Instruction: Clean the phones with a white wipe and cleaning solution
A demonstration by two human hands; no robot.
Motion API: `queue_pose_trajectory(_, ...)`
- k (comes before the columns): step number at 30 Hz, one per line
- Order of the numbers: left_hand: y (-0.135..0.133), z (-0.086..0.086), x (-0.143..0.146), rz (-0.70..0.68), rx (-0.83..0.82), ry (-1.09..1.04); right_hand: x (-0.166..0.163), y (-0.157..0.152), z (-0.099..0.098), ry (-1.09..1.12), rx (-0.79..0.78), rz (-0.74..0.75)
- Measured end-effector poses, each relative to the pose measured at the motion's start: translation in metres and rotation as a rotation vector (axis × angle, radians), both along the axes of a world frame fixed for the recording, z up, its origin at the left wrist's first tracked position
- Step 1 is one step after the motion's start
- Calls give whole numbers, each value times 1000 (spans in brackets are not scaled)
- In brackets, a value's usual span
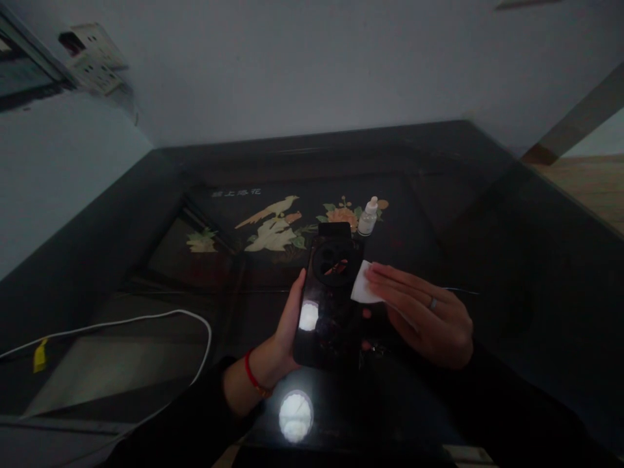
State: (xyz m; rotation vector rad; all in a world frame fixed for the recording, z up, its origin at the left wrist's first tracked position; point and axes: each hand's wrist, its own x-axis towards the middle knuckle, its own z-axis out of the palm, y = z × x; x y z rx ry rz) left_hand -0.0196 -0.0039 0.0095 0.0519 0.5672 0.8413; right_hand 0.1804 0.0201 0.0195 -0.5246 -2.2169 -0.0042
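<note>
My left hand (287, 331) grips a black phone (329, 305) by its left edge, back side up, with the round camera ring toward the far end. A red string circles that wrist. My right hand (424, 312), with a ring on one finger, presses a small white wipe (363, 286) against the phone's right edge near the camera ring. The fingers lie together over the wipe. A small white dropper bottle (368, 218) stands upright just beyond the phone on the dark table (487, 260).
The glossy black table carries an inlaid bird and flower picture (277, 224). A white cable (146, 318) loops across the left side with a yellow tag (41, 354). A lamp's reflection (296, 416) glares near the front edge. Pale walls close in behind and left.
</note>
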Motion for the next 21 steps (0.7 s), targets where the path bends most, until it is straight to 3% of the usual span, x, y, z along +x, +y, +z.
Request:
queue_pose_trajectory(4,-1,-3,-2,-40,63,-72,4,3,3,-30,-1,54)
queue_pose_trajectory(10,-7,-6,5,-130,152,-135,2,8,12,211,-172,-356)
queue_pose_trajectory(18,-17,-13,10,-296,125,-37,-22,5,16,183,-232,-238)
queue_pose_trajectory(21,-16,-11,12,-285,108,-2,-28,4,17,148,-203,-145)
